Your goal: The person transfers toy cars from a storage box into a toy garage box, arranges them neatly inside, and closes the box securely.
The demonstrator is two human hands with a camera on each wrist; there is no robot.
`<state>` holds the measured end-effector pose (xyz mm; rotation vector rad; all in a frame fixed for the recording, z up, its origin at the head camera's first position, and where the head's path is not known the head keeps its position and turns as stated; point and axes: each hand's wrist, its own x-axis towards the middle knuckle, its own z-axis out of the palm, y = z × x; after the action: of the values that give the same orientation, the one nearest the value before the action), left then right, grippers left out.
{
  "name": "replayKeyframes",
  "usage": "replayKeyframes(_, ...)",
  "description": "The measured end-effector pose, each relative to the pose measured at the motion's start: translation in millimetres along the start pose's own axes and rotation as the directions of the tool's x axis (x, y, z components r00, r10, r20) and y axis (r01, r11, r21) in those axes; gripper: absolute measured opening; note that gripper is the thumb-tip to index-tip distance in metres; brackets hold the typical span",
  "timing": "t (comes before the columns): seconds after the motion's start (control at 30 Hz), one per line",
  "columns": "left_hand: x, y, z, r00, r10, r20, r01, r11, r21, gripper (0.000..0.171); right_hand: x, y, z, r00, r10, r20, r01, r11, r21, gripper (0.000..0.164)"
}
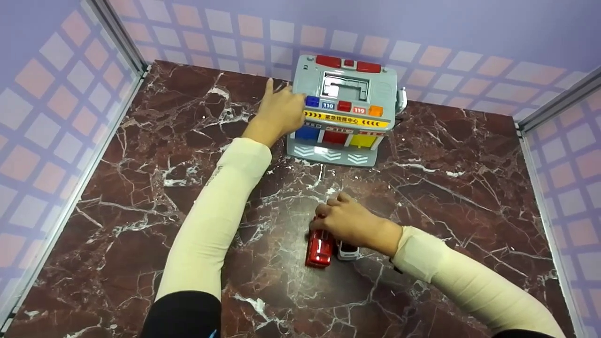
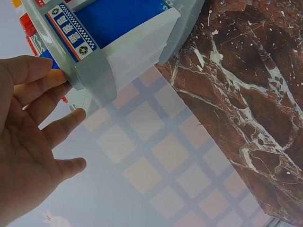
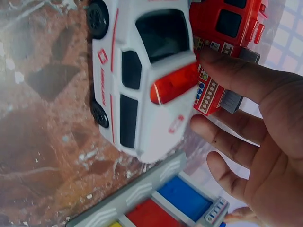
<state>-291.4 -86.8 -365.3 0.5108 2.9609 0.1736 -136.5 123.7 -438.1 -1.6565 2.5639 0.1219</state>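
Note:
My left hand [image 1: 281,110] is at the left edge of a grey toy garage [image 1: 314,70], its fingers touching the roof corner beside the blue button [image 1: 312,101]. In the left wrist view, the ring and little fingers stretch away from the corner. My right hand [image 1: 350,223] grips the front part of a red toy fire truck [image 1: 320,251], thumb on one side; the other side's contact is hidden. Close beside the truck stands a white toy ambulance [image 3: 130,80] with an orange-red roof light, partly hidden under the hand in the head view.
The garage has blue, red and yellow doors [image 1: 364,141] and a front ramp [image 1: 328,157] facing the cars. It stands on a dark red marble-patterned table [image 1: 188,141]. Purple panels with pink and white squares [image 1: 70,80] border the table at the back and sides.

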Motion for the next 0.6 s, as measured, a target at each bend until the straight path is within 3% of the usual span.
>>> replayKeyframes(0.23, -1.5, -0.6, 1.4, 1.000, -0.008, -0.014, 0.008, 1.000, -0.026, 0.052, -2.4, 9.1, -15.5, 1.000, 0.012, -0.016, -0.011, 0.998, 0.054, 0.044)
replayKeyframes(0.43, -2.4, 0.2, 1.8, 1.000, -0.011, -0.013, 0.010, 0.999, -0.032, 0.052, -5.4, 17.3, -21.5, 0.998, 0.049, -0.037, -0.047, 0.998, 0.051, 0.039)
replayKeyframes(0.6, -0.6, 4.9, 1.8, 0.999, 0.005, -0.042, -0.003, 0.999, 0.053, 0.043, -9.1, 25.0, -24.2, 0.994, 0.098, -0.038, -0.095, 0.993, 0.077, 0.042)
